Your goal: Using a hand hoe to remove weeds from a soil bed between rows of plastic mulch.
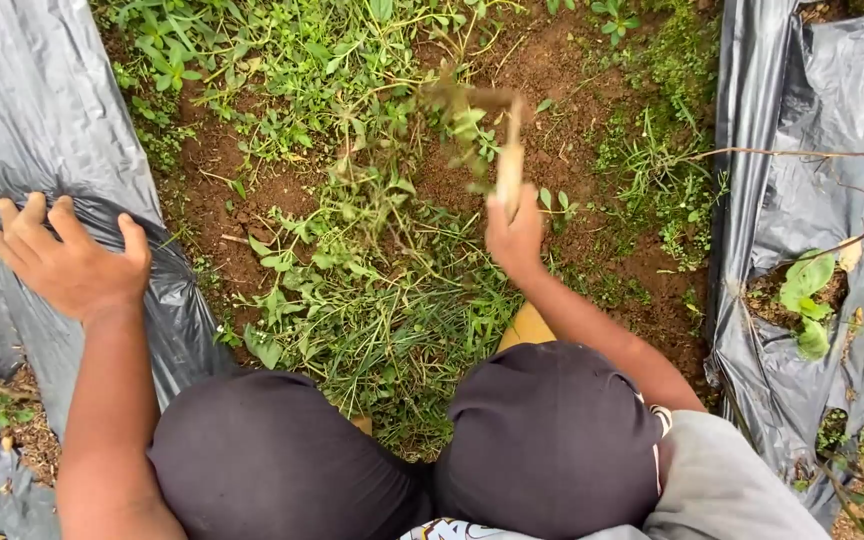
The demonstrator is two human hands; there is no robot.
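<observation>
Fingers of the left hand lie spread and flat on the grey plastic sheet beside the furrow; the right hand is clamped round a wooden tool handle, blurred, above the weeds and red soil; both knees sit below.

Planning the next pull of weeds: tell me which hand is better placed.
Probably the right hand: it hovers over the weeds, gripping a wooden-handled tool. The left hand rests aside on the grey plastic sheet.
</observation>
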